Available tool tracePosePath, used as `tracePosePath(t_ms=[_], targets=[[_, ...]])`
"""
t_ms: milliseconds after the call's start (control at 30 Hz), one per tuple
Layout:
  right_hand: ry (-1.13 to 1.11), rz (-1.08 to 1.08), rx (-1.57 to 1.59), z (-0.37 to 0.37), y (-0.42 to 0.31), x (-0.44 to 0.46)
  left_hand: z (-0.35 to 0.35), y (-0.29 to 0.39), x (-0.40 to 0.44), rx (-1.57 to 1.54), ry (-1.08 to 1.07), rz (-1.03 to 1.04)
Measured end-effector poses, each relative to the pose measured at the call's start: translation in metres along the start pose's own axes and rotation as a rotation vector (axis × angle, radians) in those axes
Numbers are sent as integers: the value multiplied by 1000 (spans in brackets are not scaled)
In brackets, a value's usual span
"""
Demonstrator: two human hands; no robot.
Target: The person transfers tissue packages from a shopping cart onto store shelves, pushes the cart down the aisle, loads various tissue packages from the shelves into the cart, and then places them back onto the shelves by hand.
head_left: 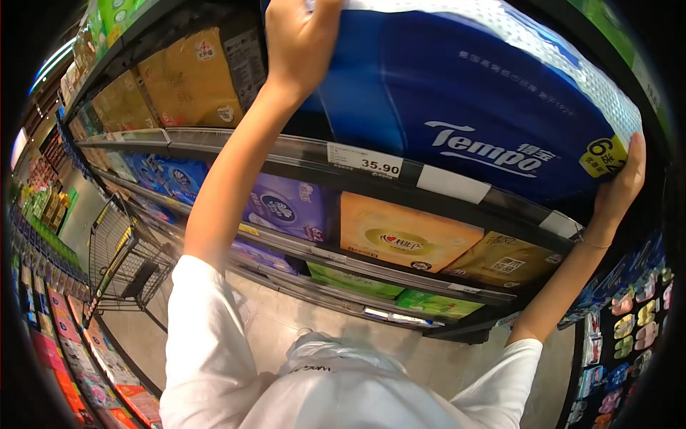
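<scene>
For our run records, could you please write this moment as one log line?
left hand: at upper left of Tempo pack | right hand: against its right end | below pack: 35.90 price label

glossy smooth plastic film on the blue pack point(464, 82), white dotted film along its top, matt paper price tag point(364, 163) below the pack, shiny plastic wrap on the orange pack point(429, 220) beneath it, metal-wire cart point(132, 250) to its lower left, soft matt cloth shirt point(214, 343) below it
</scene>
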State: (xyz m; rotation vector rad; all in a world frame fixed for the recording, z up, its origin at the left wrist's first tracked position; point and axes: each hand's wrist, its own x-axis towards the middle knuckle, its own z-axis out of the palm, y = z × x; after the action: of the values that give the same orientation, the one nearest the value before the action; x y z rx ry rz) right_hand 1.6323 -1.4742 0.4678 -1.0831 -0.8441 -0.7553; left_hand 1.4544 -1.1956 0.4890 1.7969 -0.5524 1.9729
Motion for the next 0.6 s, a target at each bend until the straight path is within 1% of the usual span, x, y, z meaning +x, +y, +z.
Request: tracePosePath(t_ms=[33,67,100,133,167,200,233,300,333,367,433,500,533,600], targets=[[-3,-2,-16,0,0,2,-1,-7,-6,-48,1,103],[16,-5,-11,3,-1,2,-7,-17,-14,71,-17,119],[34,-8,-6,7,-2,3,-8,-21,-15,57,-19,124],[19,70,1,9,0,7,-8,-24,-16,1,-76,-44],[-20,88,-30,11,3,12,-6,-26,-16,-52,-135,-214],[-44,182,-56,13,8,18,-3,-29,-10,-48,-172,-249],[-69,276,-82,15,13,25,-4,-44,-12,41,-172,-524],[-61,133,-38,32,25,22,9,-68,-7,70,-95,-518],[-102,200,-3,37,32,23,15,-76,-5,2,-89,-570],[28,311,-186,41,40,27,16,-76,-4,6,-81,-570],[-59,320,-66,35,44,29,16,-76,-4,31,-126,-632],[-77,344,-32,34,43,26,17,-70,-7,44,-110,-618],[-29,302,-23,37,42,22,18,-69,-7,-24,-101,-596],[12,339,-70,29,54,23,21,-66,-13,-110,-60,-591]])
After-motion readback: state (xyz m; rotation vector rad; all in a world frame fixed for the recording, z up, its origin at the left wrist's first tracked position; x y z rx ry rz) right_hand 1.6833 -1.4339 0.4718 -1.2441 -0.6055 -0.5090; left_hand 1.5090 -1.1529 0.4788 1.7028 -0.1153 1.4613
